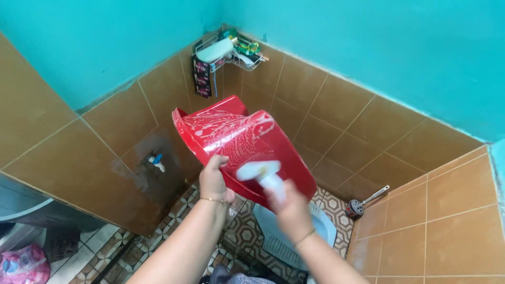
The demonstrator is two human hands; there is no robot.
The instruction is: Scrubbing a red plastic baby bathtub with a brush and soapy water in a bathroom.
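The left hand (213,181) gripped the red tub (239,144) by its rim, tilted up over the squat toilet (323,226). The right hand (292,210), blurred, was closed round a white brush (263,173) against it. Suds streaked the tub's outside; rinsing looked undone.

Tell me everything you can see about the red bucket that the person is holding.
The red bucket looks like glossy plastic, streaked with white soapy foam. It is held in the air, tipped on its side, with its outer wall toward the camera. The left hand grips its lower edge. The right hand, blurred, presses a white brush against its wall. Behind it are brown wall tiles and a tap.
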